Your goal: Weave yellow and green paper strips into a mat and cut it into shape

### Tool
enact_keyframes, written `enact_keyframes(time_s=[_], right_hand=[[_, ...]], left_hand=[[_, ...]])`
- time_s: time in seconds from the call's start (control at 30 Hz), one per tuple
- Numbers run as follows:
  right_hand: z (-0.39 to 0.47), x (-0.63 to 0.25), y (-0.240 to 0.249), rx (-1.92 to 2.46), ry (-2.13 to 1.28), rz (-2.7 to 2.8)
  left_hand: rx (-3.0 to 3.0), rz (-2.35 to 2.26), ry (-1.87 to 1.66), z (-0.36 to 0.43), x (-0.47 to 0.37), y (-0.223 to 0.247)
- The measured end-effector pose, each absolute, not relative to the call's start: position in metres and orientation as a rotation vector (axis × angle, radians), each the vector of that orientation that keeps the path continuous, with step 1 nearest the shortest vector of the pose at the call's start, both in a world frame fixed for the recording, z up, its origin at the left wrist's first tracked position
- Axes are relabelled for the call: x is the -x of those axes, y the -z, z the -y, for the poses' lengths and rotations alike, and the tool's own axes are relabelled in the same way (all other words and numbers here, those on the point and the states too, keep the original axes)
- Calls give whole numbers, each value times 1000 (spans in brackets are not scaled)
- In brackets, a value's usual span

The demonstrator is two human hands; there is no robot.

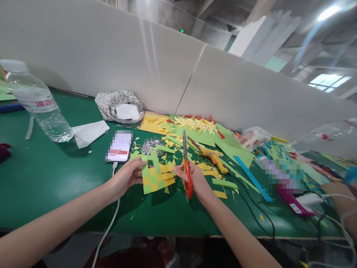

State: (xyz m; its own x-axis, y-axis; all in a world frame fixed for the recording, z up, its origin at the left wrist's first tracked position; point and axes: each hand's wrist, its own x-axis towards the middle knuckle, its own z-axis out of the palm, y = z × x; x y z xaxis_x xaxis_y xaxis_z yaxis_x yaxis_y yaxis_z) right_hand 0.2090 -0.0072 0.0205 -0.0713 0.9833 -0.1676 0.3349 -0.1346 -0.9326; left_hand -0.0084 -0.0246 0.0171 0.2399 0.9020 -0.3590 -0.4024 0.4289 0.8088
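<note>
My left hand [131, 174] is closed on the left edge of a woven piece [156, 179] of green and yellow paper strips, whose loose strips stick out at the top and right. Red-handled scissors [188, 178] are in my right hand [193, 178], with the blades pointing up and away. The thumb of that hand is close to the right ends of the yellow strips; whether it touches them is unclear. Beyond the hands lie a yellow glue gun [214, 158], a clear container of googly eyes [153, 146] and many paper scraps.
A water bottle [41, 104] stands at the left near a phone [119, 147] with a white cable. Pointed woven paper pieces [196, 124] lie by the partition [156, 56]. Another person's arm [340, 208] is at the far right, near a purple power strip [295, 203].
</note>
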Motion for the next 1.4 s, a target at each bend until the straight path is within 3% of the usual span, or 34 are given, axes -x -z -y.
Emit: enact_keyframes(time_s=[0.63, 0.9, 1.1, 1.4], right_hand=[[22, -186, -8, 1239, -1267, 1612], [19, -185, -15, 1294, -1153, 1549], [20, -186, -5, 1257, -1264, 1647], [-13, -232, -33, 1371, -799, 1207]], left_hand=[[-984, -949, -900, 33, -3, -12], [-1110, -1052, -812, 35, -2, -8], [-1159, -1058, -866, 34, -3, -8], [-1185, -1192, -817, 26, 6, -12]])
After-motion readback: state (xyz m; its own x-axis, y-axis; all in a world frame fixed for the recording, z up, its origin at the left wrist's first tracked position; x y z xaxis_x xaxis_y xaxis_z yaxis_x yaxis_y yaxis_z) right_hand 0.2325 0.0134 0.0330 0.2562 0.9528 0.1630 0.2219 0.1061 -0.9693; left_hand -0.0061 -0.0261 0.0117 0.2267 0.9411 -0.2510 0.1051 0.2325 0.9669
